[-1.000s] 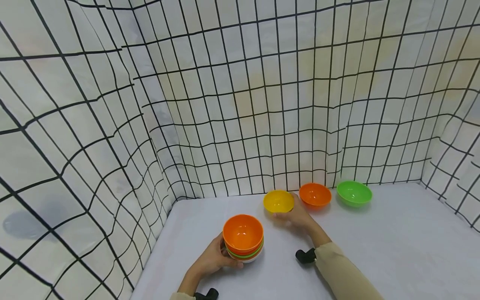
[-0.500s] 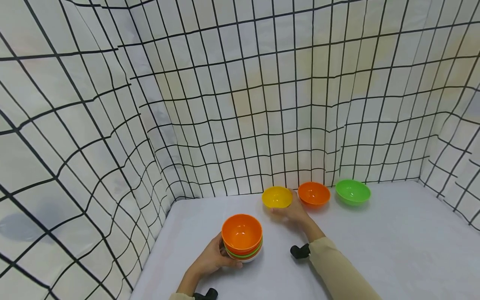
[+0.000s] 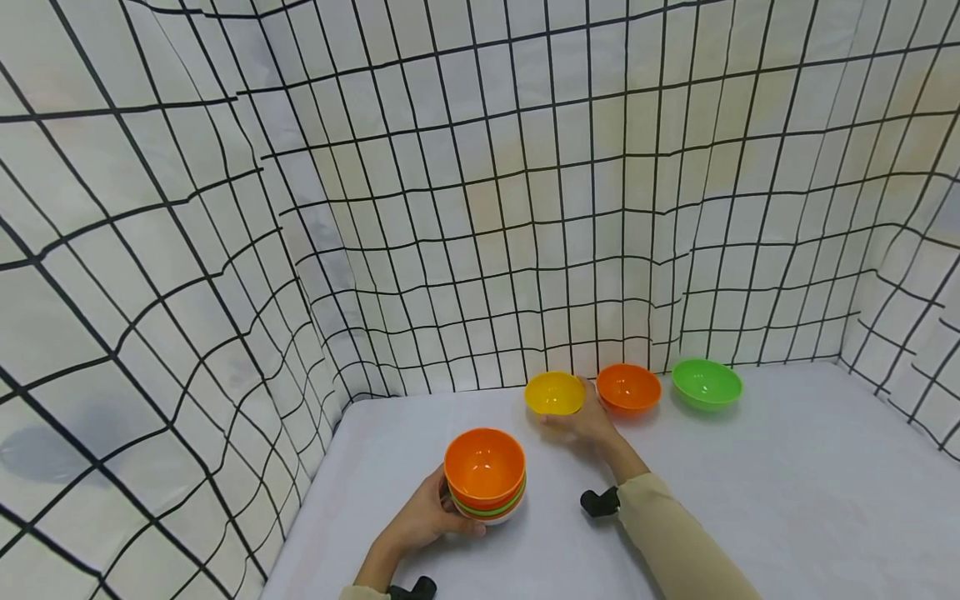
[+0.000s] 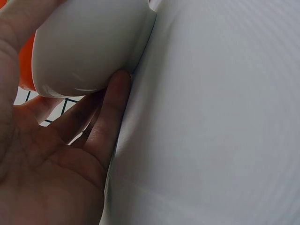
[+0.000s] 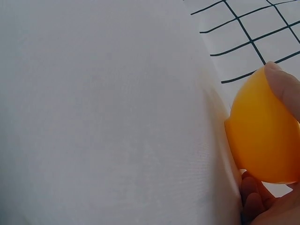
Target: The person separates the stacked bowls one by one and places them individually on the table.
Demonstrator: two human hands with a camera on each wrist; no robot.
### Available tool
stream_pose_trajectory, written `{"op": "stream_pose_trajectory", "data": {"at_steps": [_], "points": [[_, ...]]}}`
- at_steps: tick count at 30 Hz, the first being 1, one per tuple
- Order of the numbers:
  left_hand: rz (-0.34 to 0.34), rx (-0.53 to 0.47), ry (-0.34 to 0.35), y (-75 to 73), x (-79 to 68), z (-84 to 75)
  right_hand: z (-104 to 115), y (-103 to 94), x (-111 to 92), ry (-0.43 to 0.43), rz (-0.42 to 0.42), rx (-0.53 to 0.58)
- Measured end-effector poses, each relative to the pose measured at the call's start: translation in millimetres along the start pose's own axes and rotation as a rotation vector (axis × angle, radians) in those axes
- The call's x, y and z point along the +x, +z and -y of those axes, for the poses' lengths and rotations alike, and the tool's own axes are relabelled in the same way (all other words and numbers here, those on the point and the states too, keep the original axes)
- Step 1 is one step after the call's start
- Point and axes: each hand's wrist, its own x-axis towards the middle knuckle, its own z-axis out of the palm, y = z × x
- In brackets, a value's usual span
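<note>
- Head view: left hand [image 3: 422, 511], gripping a stack of bowls [image 3: 485, 465], top one empty; right hand [image 3: 590, 419], gripping an empty yellow bowl [image 3: 553, 392]; orange bowl [image 3: 628, 387] and green bowl [image 3: 707, 383], both empty, rightward. Step, apparently: stacking; next calls for lifting yellow clear.
- Left wrist: white bowl [image 4: 89, 47], fingertip at its foot.
- Right wrist: yellow bowl, thumb at rim.

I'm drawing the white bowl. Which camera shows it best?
The left wrist view: the white bowl looks big and close there, though partly cut off. The head view shows only a sliver low in the stack; the right wrist view shows none of it.
</note>
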Motion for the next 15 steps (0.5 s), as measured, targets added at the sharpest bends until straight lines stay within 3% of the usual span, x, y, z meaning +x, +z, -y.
{"op": "stream_pose_trajectory", "data": {"at_steps": [15], "points": [[0.003,-0.002,0.006,0.3,-0.9,-1.4,-1.1,1.6,-1.7,-0.023,-0.015,0.047]]}}
